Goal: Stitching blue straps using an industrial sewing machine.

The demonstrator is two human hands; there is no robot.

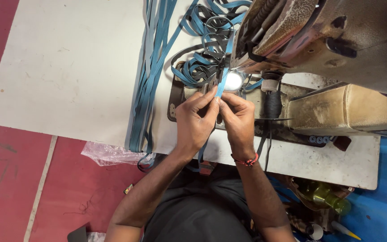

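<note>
In the head view, at the centre of the frame, the person's left hand [195, 121] and right hand [238, 118] meet fingertip to fingertip, both pinched on a narrow blue woven strap [221, 87]. The strap runs up from the fingers toward the lit needle area of the worn metal sewing machine [337, 54] at upper right.

The fingers sit just beside that needle area, so a slip forward could catch them. Loops of blue and dark grey strapping [200, 49] lie tangled just behind the needle, at top centre; a loop could snag and drag the pinched strap askew. A bundle of long blue straps [151, 80] hangs over the edge of the white table [68, 67] and could slide off.

As for containers, a crumpled clear plastic bag [106, 153] sits under the table edge at lower left; its contents cannot be told.
</note>
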